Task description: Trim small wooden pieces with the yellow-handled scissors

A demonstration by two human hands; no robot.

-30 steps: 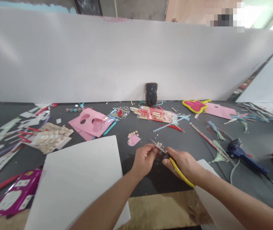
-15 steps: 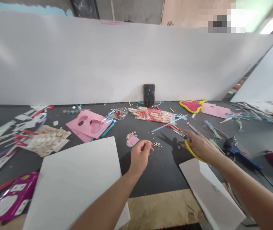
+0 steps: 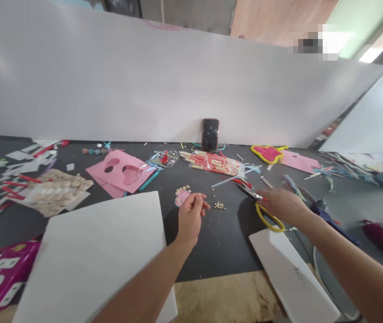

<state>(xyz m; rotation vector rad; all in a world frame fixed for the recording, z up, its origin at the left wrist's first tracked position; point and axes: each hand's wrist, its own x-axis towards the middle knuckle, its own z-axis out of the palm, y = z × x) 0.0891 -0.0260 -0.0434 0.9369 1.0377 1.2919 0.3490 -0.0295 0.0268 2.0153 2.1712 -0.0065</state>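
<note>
My left hand is pinched closed over the dark table, with a tiny pale piece at the fingertips. Beside it lies a small pink cutout with light wooden bits along its upper edge, partly hidden by the hand. A little pile of pale wooden bits sits just right of my fingers. My right hand, slightly blurred, has its fingers on yellow-handled scissors. Their metal blades point up and left, close to the table, near a red item.
A white foam board is at left front, a narrower one at right front. Pink sheets, a stick bundle and an upright phone stand behind. A blue glue gun lies right. Paper strips clutter the left.
My right hand has lowered the scissors toward the table and shifted slightly right along the handles. My left hand stays pinched in nearly the same place. The view has tilted slightly.
</note>
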